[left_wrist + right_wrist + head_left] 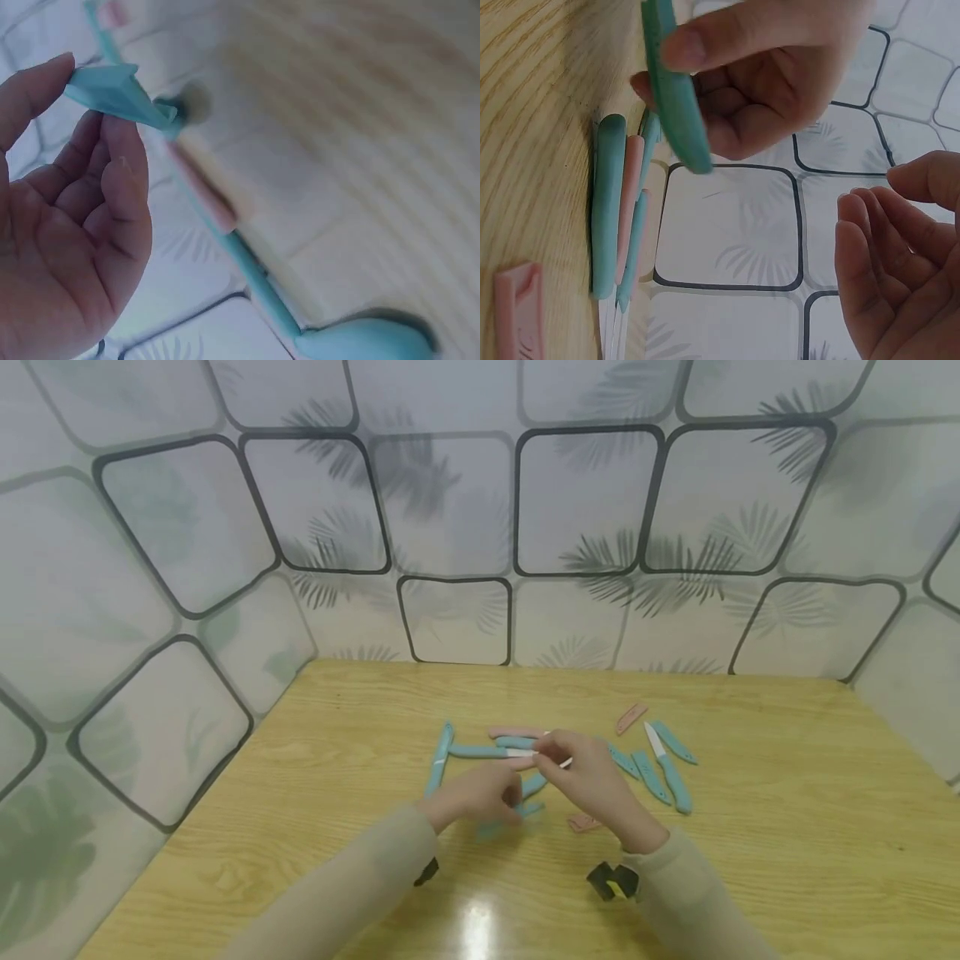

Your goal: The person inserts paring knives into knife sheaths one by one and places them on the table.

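Note:
My left hand [480, 793] pinches a teal blade sheath [112, 90] between thumb and fingers, held up off the table. The right wrist view shows the same sheath with its tapered end towards the bottom. My right hand [588, 772] is just right of the left hand, over the knives. Its fingers are loosely bent, with a gap to the thumb and nothing between them. Under and beyond the hands lie a teal-handled knife [476, 751] with a white blade and a pink-handled knife [517, 732]. The hands partly cover the other knives there.
A teal sheathed knife [440, 756] lies at the left. On the right are another teal-handled knife [677, 787], teal sheaths [651, 777] and a pink sheath [631, 718]. A second pink piece [583, 822] lies near the right wrist. Patterned panels enclose the wooden table [360, 702].

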`<act>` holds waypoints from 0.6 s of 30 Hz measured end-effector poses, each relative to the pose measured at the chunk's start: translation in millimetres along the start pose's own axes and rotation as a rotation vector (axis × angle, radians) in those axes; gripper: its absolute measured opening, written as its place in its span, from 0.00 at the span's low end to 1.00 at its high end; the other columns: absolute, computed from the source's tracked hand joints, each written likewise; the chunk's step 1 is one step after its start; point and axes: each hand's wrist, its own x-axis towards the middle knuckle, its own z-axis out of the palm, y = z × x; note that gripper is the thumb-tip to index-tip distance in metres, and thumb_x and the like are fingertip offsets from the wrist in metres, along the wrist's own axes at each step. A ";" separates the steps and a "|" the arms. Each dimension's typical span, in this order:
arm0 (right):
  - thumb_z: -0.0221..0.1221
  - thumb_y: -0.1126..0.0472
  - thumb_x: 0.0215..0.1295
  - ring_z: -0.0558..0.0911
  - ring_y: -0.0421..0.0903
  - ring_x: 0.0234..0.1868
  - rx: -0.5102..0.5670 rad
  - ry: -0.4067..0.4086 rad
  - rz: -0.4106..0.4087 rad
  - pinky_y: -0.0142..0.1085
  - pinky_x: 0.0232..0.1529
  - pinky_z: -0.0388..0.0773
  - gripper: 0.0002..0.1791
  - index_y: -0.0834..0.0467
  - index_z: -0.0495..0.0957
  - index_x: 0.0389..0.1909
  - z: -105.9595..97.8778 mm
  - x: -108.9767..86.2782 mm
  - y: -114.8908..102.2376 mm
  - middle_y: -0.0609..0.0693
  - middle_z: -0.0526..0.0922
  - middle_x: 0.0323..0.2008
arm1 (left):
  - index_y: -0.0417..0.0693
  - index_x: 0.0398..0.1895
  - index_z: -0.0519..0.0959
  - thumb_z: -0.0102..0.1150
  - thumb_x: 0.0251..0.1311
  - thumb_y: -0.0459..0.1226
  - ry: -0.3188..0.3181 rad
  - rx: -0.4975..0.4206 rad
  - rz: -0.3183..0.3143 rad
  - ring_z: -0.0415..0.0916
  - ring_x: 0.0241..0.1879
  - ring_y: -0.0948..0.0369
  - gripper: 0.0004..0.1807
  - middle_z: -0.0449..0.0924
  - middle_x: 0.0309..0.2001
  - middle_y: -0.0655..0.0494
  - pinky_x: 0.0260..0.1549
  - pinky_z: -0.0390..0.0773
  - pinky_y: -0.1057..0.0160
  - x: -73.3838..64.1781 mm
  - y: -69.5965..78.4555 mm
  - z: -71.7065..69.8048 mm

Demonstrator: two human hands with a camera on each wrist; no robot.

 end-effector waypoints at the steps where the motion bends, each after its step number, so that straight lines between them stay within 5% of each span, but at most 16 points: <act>1: 0.56 0.67 0.57 0.78 0.41 0.29 -0.002 0.008 -0.009 0.30 0.28 0.76 0.04 0.63 0.78 0.32 -0.1 0.1 0.0 0.50 0.81 0.28 | 0.45 0.30 0.75 0.64 0.47 0.37 0.021 -0.029 0.014 0.70 0.30 0.65 0.09 0.74 0.28 0.62 0.32 0.72 0.68 0.1 -1.7 -3.1; 12: 0.56 0.70 0.56 0.78 0.40 0.26 -0.012 0.080 -0.043 0.27 0.26 0.75 0.05 0.65 0.78 0.33 0.6 0.0 1.9 0.53 0.81 0.29 | 0.41 0.38 0.74 0.58 0.55 0.39 0.302 -0.389 0.023 0.73 0.39 0.58 0.12 0.76 0.36 0.54 0.41 0.73 0.59 -5.0 -11.8 -30.8; 18: 0.57 0.71 0.55 0.78 0.40 0.26 -0.034 0.083 -0.044 0.28 0.26 0.75 0.04 0.64 0.78 0.32 -0.5 -0.5 1.0 0.50 0.80 0.27 | 0.41 0.41 0.75 0.59 0.54 0.41 0.474 -0.475 -0.035 0.73 0.39 0.58 0.15 0.77 0.36 0.54 0.40 0.74 0.59 -6.6 -12.1 -40.7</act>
